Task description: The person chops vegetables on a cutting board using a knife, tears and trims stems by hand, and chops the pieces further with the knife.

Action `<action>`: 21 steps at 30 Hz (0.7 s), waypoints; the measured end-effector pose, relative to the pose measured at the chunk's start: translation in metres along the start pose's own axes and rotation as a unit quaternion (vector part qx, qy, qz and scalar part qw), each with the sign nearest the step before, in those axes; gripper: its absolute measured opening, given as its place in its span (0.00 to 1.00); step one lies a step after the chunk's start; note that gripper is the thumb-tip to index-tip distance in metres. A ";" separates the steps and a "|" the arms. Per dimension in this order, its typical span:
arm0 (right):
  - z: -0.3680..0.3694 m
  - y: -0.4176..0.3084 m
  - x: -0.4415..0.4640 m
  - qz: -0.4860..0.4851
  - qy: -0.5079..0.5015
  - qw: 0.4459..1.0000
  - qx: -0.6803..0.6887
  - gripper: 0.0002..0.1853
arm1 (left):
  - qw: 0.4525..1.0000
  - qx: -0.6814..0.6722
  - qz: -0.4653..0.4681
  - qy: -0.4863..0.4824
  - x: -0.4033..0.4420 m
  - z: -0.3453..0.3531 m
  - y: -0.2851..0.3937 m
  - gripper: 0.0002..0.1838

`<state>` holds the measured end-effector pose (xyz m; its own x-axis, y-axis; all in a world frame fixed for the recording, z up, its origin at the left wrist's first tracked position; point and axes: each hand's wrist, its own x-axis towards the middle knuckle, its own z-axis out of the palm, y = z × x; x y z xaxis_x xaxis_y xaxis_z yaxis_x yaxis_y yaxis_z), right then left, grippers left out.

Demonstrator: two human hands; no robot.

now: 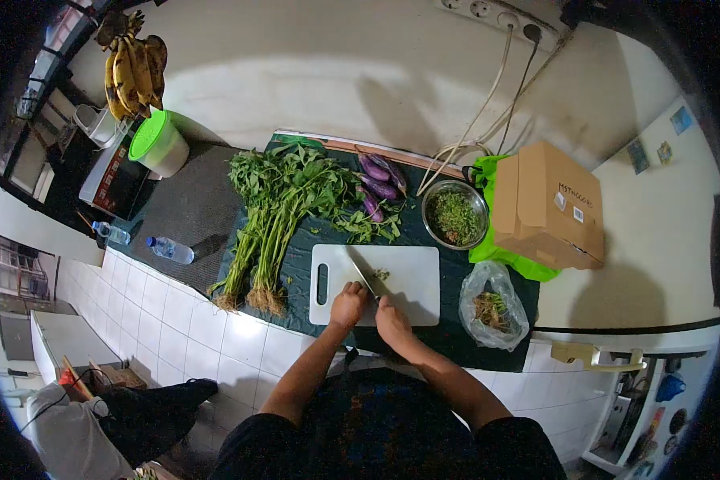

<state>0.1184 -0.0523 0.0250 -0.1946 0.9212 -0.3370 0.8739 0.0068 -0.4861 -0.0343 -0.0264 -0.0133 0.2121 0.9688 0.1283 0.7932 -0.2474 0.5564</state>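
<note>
A white cutting board (422,288) lies on the dark green cloth in front of me. My right hand (392,318) is closed round the handle of a kitchen knife (362,270), whose blade points up and left across the board. Left of the blade, my left hand (349,306) rests on the board with its fingers curled in; whatever they may hold is hidden. A small heap of chopped green bits (382,274) lies just right of the blade. Past the board's upper right corner stands a metal bowl (485,232) of chopped greens (454,214).
Rooted leafy stalks (284,212) lie left of the board, purple eggplants (380,187) behind it. A plastic bag (516,324) with root trimmings and a cardboard box (548,208) stand right. Bottles (170,250), a green-lidded bucket (168,152) and hanging bananas (132,76) are left.
</note>
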 end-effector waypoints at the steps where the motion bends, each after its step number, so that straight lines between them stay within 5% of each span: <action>1: -0.003 -0.003 0.003 -0.001 0.000 1.000 0.001 0.12 | 0.999 0.020 0.028 -0.006 -0.002 0.003 -0.005 0.07; 12: 0.007 0.004 -0.025 0.031 -0.036 0.999 -0.020 0.18 | 1.000 0.013 -0.009 0.008 -0.007 0.003 0.000 0.09; 21: -0.007 -0.012 0.010 0.018 0.017 1.000 -0.007 0.13 | 0.998 -0.016 -0.061 0.009 -0.001 0.003 0.000 0.08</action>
<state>0.1089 -0.0407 0.0333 -0.1484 0.9335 -0.3264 0.8857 -0.0213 -0.4637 -0.0327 -0.0270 -0.0155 0.1046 0.9918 0.0730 0.7940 -0.1275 0.5945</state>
